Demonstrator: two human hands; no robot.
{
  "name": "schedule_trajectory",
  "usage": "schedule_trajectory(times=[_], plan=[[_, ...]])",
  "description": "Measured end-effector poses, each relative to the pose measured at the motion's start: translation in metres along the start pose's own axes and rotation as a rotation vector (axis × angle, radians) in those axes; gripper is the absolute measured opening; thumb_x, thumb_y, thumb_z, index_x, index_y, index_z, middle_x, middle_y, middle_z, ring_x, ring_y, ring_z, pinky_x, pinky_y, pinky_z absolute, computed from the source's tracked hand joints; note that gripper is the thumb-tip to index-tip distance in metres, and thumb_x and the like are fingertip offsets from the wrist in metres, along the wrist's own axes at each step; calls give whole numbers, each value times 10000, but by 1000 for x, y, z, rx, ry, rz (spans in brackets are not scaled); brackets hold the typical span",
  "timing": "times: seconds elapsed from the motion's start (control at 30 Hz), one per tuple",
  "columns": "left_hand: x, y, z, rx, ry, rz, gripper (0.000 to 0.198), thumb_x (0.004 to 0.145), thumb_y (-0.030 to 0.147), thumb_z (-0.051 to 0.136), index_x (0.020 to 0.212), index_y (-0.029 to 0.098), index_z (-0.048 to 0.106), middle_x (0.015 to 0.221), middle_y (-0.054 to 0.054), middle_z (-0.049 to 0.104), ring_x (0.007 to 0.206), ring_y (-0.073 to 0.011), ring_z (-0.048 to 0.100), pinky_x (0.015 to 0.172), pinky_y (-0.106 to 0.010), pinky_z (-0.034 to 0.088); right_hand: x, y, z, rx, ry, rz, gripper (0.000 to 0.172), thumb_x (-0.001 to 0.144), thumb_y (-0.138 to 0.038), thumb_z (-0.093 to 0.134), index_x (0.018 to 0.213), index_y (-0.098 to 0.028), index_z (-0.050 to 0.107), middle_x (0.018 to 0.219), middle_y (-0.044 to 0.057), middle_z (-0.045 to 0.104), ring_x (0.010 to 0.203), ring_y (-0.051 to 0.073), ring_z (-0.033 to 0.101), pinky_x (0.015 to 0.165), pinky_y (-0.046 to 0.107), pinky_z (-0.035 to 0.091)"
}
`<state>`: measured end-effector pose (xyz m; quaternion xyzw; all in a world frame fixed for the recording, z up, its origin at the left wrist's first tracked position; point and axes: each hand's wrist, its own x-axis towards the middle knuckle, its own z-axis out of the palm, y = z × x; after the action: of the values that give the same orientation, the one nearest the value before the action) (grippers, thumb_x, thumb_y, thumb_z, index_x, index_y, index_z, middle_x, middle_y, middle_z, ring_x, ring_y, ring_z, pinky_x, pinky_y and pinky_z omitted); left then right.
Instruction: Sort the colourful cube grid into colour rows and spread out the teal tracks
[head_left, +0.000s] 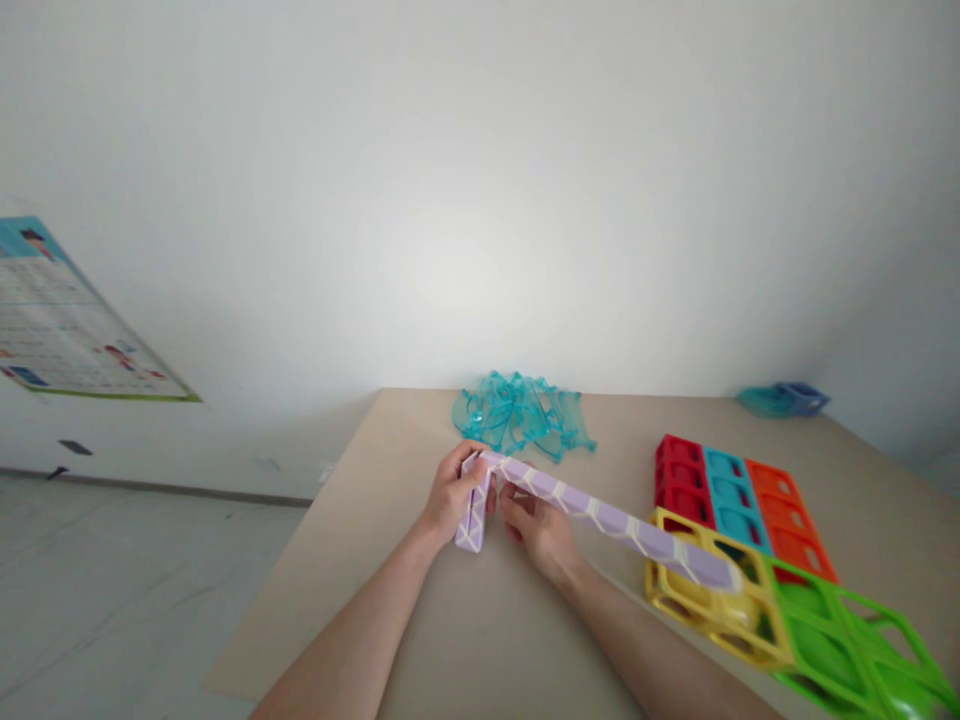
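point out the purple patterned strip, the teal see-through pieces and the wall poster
Purple patterned strip (603, 514): head view, middle of its long section
Teal see-through pieces (517, 412): head view, middle of the pile
Wall poster (69, 325): head view, middle of its printed sheet

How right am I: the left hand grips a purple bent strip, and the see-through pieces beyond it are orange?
Not quite: the see-through pieces are teal, not orange, as the head view shows. The left hand grips the purple strip.
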<state>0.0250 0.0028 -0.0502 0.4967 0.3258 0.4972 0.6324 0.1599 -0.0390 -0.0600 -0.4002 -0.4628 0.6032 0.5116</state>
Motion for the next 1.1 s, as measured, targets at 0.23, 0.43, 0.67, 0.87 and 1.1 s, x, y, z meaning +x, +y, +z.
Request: schedule_trajectory(times=[0.23,0.43,0.67,0.87,1.1], plan=[[-4,-1,0,-59,-218,-50,311,803,468,606,930,191,547,504,43,527,356,-119,509,355,-195,331,0,-2,-2,-81,242,-193,369,821,-530,592,658,-227,460,447,-61,439,366,95,352,379,254,249],[-3,-4,-1,-116,-240,-8,333,839,403,585,1086,203,482,523,49,548,352,-116,519,352,-188,369,6,2,4,211,123,-94,328,810,-489,601,705,-195,502,522,-57,483,350,73,396,320,215,200],[-2,1,-2,-266,-314,-122,364,849,393,578,1154,229,468,610,28,583,332,-114,515,324,-207,416,6,-8,0,168,120,-82,294,791,-401,619,629,-188,498,499,-69,435,354,48,279,355,223,145],[-3,10,-10,-448,-455,-316,348,910,387,466,1216,226,498,660,18,543,327,-58,431,304,-175,399,5,-8,-2,267,63,-39,307,740,-417,683,635,-188,508,459,-82,408,354,48,244,378,229,136],[-7,19,-16,-478,-607,-409,406,914,402,436,1277,223,462,665,19,509,308,-52,396,279,-166,371,3,-6,-3,377,-74,-2,516,714,-630,670,581,-191,434,419,-105,283,327,33,187,373,219,116]])
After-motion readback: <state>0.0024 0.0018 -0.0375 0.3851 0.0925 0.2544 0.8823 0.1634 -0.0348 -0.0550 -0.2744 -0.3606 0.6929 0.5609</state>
